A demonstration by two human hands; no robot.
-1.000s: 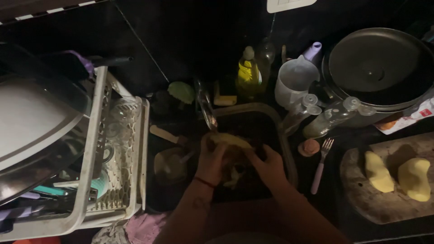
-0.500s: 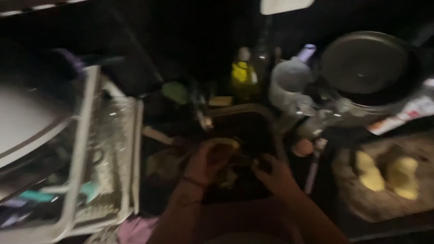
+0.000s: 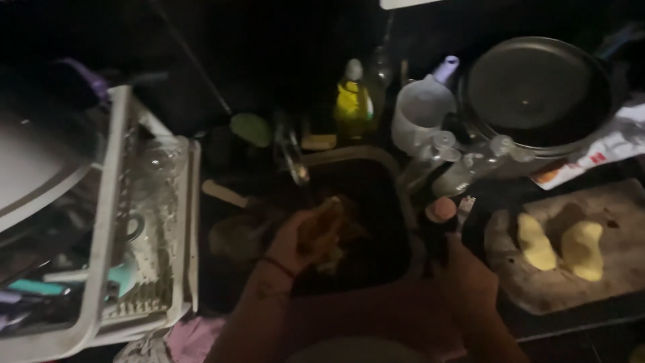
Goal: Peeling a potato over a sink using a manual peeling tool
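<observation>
Left hand (image 3: 302, 238) grips a yellowish peeled potato (image 3: 322, 225) over the dark sink (image 3: 376, 168); right hand (image 3: 467, 275), grip unclear, reaches the sink's right edge; two peeled potatoes (image 3: 557, 245) wait on the round wooden board (image 3: 571, 289).

A dark countertop (image 3: 222, 282) is spreading across the frame, with a dark sink (image 3: 376, 222) lying sunk at its centre. A white dish rack (image 3: 107, 269) is sitting at the left. A yellow bottle (image 3: 353, 101) and white jug (image 3: 420, 117) are standing at upper centre, a lidded pan (image 3: 537, 91) at upper right, and a wooden board (image 3: 571, 282) at lower right.
</observation>
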